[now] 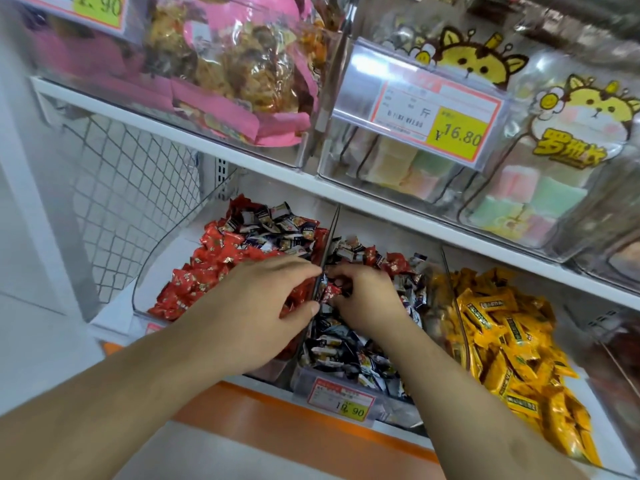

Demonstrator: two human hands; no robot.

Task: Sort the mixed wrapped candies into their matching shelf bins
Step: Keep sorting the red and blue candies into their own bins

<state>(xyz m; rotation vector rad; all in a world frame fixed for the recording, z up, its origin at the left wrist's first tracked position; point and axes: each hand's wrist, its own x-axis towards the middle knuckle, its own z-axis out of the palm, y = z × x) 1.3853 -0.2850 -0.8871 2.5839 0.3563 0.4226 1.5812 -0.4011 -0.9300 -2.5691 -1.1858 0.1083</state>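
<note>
Now two hands: right hand (pixel 367 299) pinching one red candy (pixel 329 293), left hand (pixel 263 306) loose.

A shop: price tags (pixel 418 112) on shelved, seemingly clear candy bins (pixel 162 258).

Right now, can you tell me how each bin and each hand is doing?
Left hand: fingers curled, over the red candy bin.
Right hand: pinching a red candy by the divider.
Red candy bin: mostly red, some dark ones mixed in at the back.
Dark candy bin: mostly dark, a few red ones mixed in.
Yellow candy bin: piled with yellow candies only.
</note>
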